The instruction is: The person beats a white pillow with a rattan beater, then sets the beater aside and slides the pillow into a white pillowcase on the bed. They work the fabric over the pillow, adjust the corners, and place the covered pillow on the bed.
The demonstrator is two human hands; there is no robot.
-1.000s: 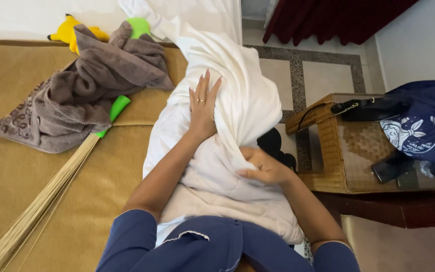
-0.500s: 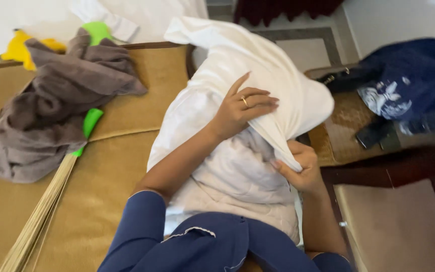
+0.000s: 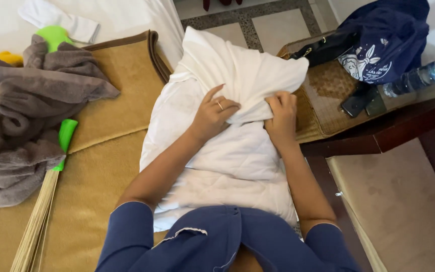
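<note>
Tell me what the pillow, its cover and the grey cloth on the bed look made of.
Pillow: white quilted fabric, stitched diamond pattern, matte. White cover: thin smooth woven cloth, probably cotton, creasing where the left hand and right hand bunch it. Grey towel: thick terry-like pile, soft and matte.

So the person is wearing a dark navy blue top [image 3: 217,236], short sleeves that end just above the elbows, forearms bare below that. The left sleeve [image 3: 127,231] has a plain hemmed cuff, same for the right sleeve [image 3: 328,242]. Fabric looks smooth and kinda matte, no pattern that I can see. There's a lighter, whitish stitched edge [image 3: 179,232] running along a seam or flap near the chest, with a fold next to it. Only jewellery showing is a thin gold-coloured ring [image 3: 220,105] on a finger of the left hand [image 3: 212,116]. Right hand [image 3: 280,116] looks plain, no rings visible from this angle.
</note>
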